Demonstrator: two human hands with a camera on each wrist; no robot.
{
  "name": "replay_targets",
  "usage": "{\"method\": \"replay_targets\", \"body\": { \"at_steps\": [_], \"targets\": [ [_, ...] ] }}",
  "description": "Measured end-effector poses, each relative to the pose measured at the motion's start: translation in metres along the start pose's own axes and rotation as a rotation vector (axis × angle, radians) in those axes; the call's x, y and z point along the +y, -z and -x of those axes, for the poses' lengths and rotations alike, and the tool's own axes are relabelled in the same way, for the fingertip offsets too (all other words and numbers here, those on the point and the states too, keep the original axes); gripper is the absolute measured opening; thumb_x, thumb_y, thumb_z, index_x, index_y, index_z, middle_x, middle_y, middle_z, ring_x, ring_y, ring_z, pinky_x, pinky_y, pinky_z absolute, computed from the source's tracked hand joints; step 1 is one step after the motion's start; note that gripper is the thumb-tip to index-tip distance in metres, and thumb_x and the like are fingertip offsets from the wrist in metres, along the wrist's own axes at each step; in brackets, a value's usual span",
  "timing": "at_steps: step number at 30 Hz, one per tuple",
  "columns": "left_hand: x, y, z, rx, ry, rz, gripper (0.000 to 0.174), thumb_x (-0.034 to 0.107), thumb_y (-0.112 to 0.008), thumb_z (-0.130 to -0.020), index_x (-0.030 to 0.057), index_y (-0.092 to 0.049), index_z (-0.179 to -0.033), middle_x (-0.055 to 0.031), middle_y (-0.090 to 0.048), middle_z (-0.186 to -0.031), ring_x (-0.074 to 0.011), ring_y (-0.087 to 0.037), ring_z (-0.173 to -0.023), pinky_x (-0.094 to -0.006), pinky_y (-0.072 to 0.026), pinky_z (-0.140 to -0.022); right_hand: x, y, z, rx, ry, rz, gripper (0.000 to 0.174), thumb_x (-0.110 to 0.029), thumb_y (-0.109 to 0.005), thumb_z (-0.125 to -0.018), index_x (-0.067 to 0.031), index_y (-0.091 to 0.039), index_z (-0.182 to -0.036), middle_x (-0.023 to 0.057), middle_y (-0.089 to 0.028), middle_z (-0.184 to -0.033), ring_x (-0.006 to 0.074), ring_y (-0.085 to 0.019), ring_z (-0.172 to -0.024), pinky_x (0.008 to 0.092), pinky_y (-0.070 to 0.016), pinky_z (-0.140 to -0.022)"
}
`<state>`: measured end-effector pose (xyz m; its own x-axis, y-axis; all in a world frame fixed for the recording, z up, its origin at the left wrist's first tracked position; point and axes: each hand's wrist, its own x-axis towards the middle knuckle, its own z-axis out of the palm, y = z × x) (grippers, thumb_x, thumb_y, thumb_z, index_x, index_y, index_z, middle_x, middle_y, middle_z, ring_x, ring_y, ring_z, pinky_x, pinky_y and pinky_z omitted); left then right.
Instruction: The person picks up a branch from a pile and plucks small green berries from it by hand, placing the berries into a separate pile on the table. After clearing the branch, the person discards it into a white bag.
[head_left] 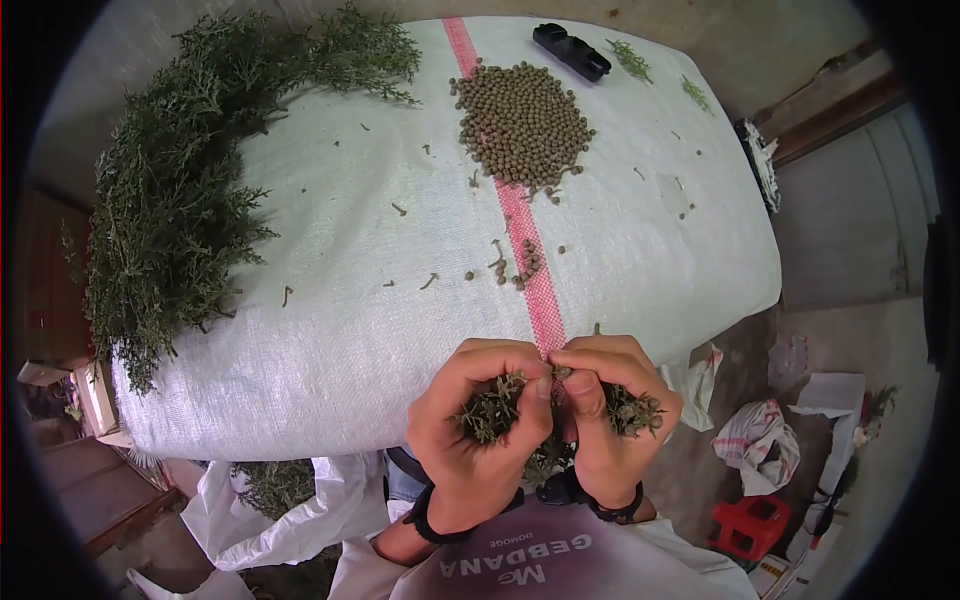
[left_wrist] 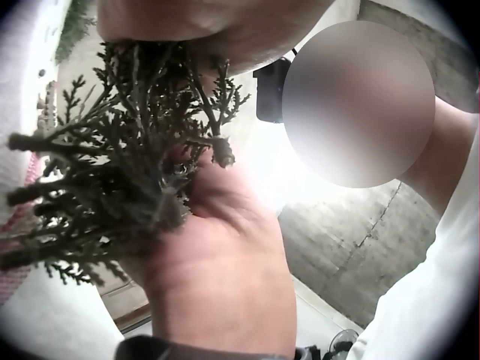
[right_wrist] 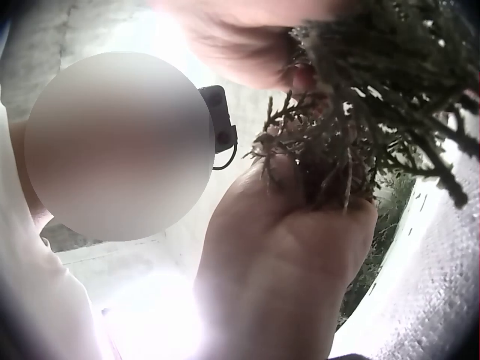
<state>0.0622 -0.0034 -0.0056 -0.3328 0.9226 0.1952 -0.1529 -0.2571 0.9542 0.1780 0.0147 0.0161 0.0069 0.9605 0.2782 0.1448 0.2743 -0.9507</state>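
In the head view both hands meet at the near edge of a stuffed white woven sack [head_left: 380, 380]. The left hand [head_left: 478, 430] curls round a bunch of scaly green evergreen sprigs [head_left: 492, 412]. The right hand [head_left: 612, 420] grips another bunch of sprigs [head_left: 634, 410], which carries small round brownish cones. Thumbs and forefingers come together at a small cone [head_left: 562, 372] between the hands. Cut woody stem ends [left_wrist: 26, 142] stick out of the foliage in the left wrist view. More sprigs [right_wrist: 352, 150] fill the hands in the right wrist view.
A heap of round cones [head_left: 525, 125] lies on the sack's far part, with loose cones [head_left: 528, 262] and stem bits nearer. Evergreen branches [head_left: 180, 200] cover its left side. A black object [head_left: 571, 52] sits at the far edge. A red plastic item [head_left: 750, 527] stands on the floor.
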Motion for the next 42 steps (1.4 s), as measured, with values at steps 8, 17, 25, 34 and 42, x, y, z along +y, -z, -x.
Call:
{"method": "replay_targets", "body": {
  "at_steps": [8, 17, 25, 34, 42],
  "targets": [
    [0.000, 0.000, -0.001, 0.014, 0.037, -0.003, 0.019, -0.009, -0.071, -0.083, -0.0018, -0.065, -0.099, -0.0100, -0.069, -0.094, -0.0114, -0.063, -0.081, -0.0242, -0.0507, -0.072, 0.000, -0.003, 0.001, 0.014, -0.035, 0.036, 0.015, -0.005, -0.074, -0.089, 0.0009, -0.075, -0.103, 0.0117, -0.071, -0.094, 0.0146, -0.065, -0.079, 0.0247, -0.0490, -0.067],
    [-0.001, -0.004, 0.002, 0.052, 0.038, -0.050, 0.018, -0.009, -0.073, -0.082, -0.0022, -0.067, -0.098, -0.0100, -0.070, -0.093, -0.0113, -0.064, -0.081, -0.0243, -0.0510, -0.073, 0.002, -0.005, 0.003, 0.046, -0.006, 0.088, 0.022, -0.018, -0.072, -0.094, 0.0034, -0.074, -0.099, 0.0133, -0.069, -0.095, 0.0171, -0.064, -0.080, 0.0268, -0.0484, -0.071],
    [0.008, 0.009, -0.008, 0.009, 0.268, -0.004, 0.006, -0.004, -0.065, -0.090, -0.0050, -0.063, -0.096, -0.0124, -0.069, -0.095, -0.0087, -0.058, -0.070, -0.0220, -0.0462, -0.062, -0.001, 0.002, -0.003, -0.026, -0.134, 0.010, 0.023, -0.015, -0.073, -0.092, 0.0030, -0.072, -0.106, 0.0115, -0.070, -0.094, 0.0126, -0.063, -0.073, 0.0240, -0.0480, -0.065],
    [0.009, 0.022, -0.017, -0.054, 0.315, 0.278, 0.019, 0.010, -0.058, -0.101, -0.0059, -0.063, -0.107, -0.0127, -0.071, -0.097, -0.0097, -0.058, -0.067, -0.0226, -0.0469, -0.061, -0.003, 0.018, -0.019, -0.284, -0.065, 0.101, 0.025, -0.005, -0.076, -0.084, 0.0017, -0.069, -0.107, 0.0048, -0.071, -0.088, 0.0042, -0.054, -0.064, 0.0197, -0.0418, -0.058],
    [-0.010, 0.032, -0.022, -0.156, 0.382, 0.554, 0.055, 0.040, -0.027, -0.108, -0.0056, -0.054, -0.122, -0.0189, -0.065, -0.117, -0.0134, -0.056, -0.064, -0.0270, -0.0467, -0.062, -0.016, 0.029, -0.028, -0.404, -0.264, -0.033, 0.018, -0.005, -0.079, -0.081, -0.0011, -0.069, -0.097, 0.0034, -0.069, -0.079, 0.0031, -0.057, -0.065, 0.0197, -0.0434, -0.059]
  ]
}}
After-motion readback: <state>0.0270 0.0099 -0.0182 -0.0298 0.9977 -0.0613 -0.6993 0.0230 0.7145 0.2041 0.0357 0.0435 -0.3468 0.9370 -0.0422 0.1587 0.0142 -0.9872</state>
